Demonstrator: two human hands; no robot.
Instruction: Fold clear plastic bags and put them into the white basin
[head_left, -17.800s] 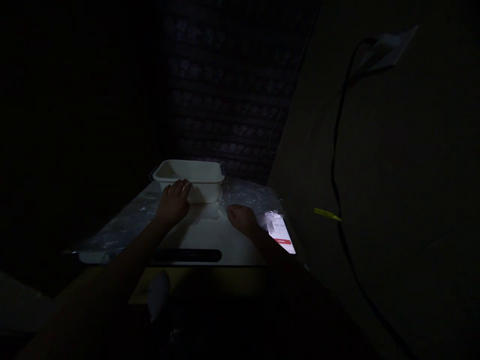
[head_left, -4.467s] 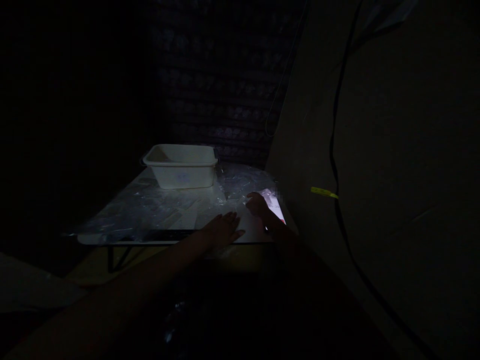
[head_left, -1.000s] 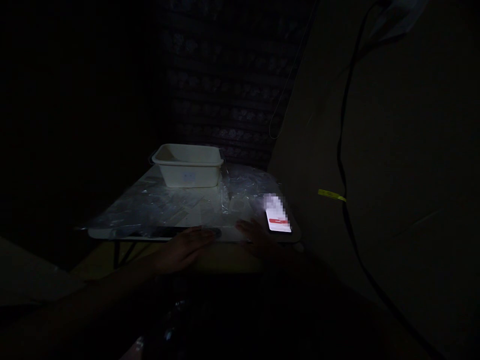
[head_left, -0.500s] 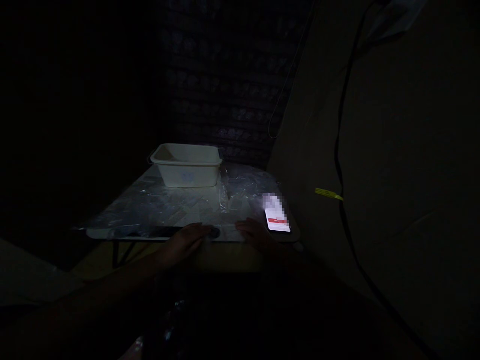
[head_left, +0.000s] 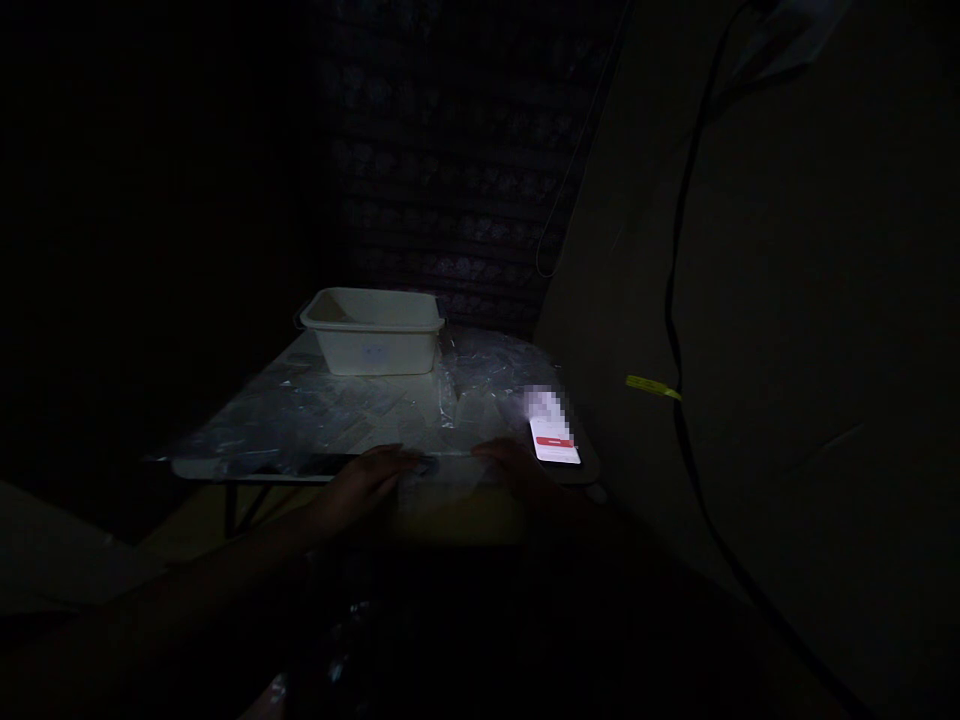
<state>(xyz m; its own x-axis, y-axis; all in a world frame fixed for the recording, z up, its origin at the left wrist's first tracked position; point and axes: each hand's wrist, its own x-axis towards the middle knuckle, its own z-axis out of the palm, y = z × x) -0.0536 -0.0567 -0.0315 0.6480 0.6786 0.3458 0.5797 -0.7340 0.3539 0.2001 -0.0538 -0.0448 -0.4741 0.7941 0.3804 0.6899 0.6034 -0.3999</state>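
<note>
In the dim light, my left hand (head_left: 371,478) rests at the table's front edge, its fingers pinched on the left side of a clear plastic bag (head_left: 450,478). The bag stretches between my hands and hangs a little over the edge. My right hand (head_left: 514,465) is closed on its right side, though its fingers are dark and partly hidden. Beside my left fingertips, a small dark round thing (head_left: 429,465) shows faintly; I cannot make out what it is. More clear plastic bags (head_left: 262,425) lie spread over the white table (head_left: 191,468).
A white plastic tub (head_left: 379,350) with side handles stands at the table's back. A lit phone (head_left: 555,445) lies on the right, near my right hand. Beyond it, a dark cable (head_left: 679,300) with a yellow tag (head_left: 651,386) hangs along the wall.
The clear plastic bag now spans the gap between my hands and drapes over the front edge, covering the dark round thing more. My hands have barely moved.
</note>
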